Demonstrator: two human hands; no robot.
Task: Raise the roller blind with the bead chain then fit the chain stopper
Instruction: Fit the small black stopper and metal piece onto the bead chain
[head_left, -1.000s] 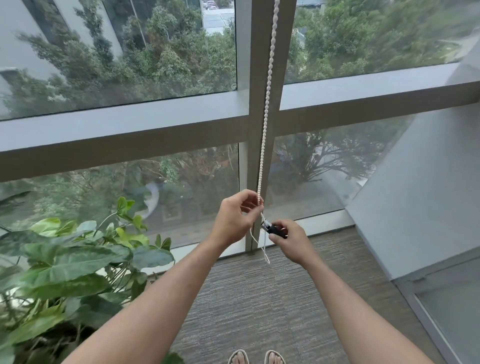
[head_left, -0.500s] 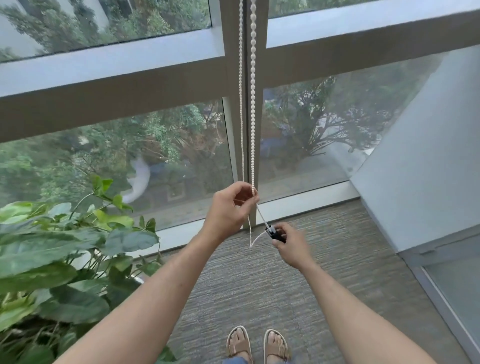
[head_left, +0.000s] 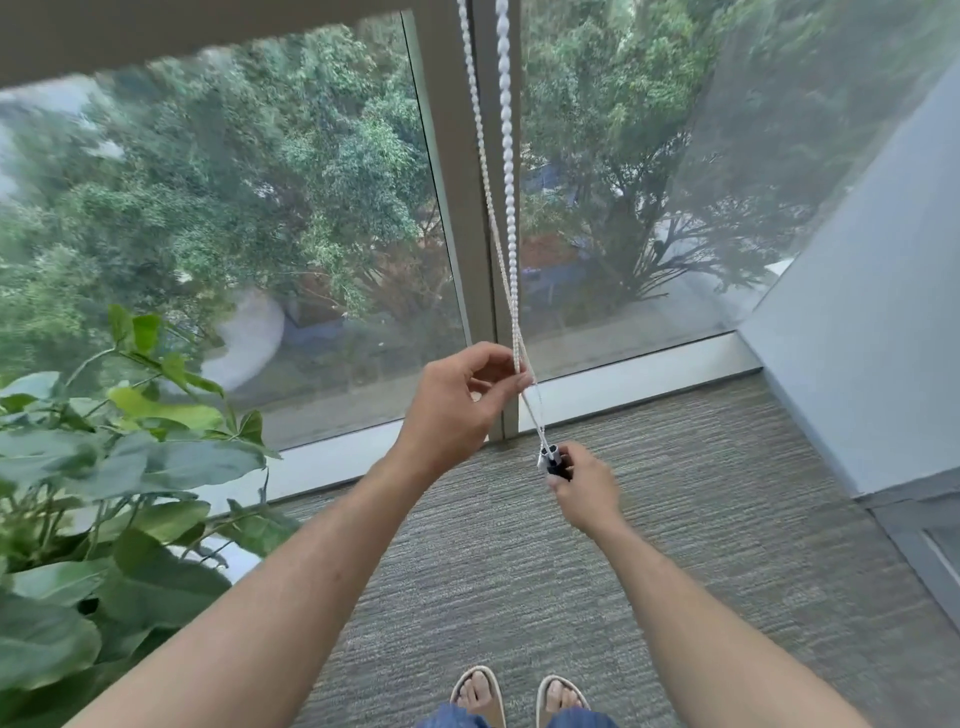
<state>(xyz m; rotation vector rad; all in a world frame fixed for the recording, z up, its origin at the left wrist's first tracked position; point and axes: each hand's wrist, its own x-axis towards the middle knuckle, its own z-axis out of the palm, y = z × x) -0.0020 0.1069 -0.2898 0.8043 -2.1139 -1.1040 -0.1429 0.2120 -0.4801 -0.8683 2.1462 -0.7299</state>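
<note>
A white bead chain (head_left: 510, 218) hangs in two strands in front of the window mullion. My left hand (head_left: 457, 405) pinches both strands together between thumb and fingers at about waist height. Below the pinch the chain runs down and right, drawn taut, to a small dark chain stopper (head_left: 553, 461). My right hand (head_left: 584, 491) grips that stopper with its fingertips, lower and to the right of the left hand. The roller blind itself is out of view above.
A large leafy potted plant (head_left: 119, 493) stands at my left, close to my left forearm. A grey wall (head_left: 872, 322) closes in on the right. Grey carpet (head_left: 649, 545) runs to the window sill, and my sandalled feet (head_left: 519, 699) show below.
The camera has tilted downward, so the window frame rose in view. My right hand has moved down and right with the stopper, and the slack loop below my left hand is now drawn straight.
</note>
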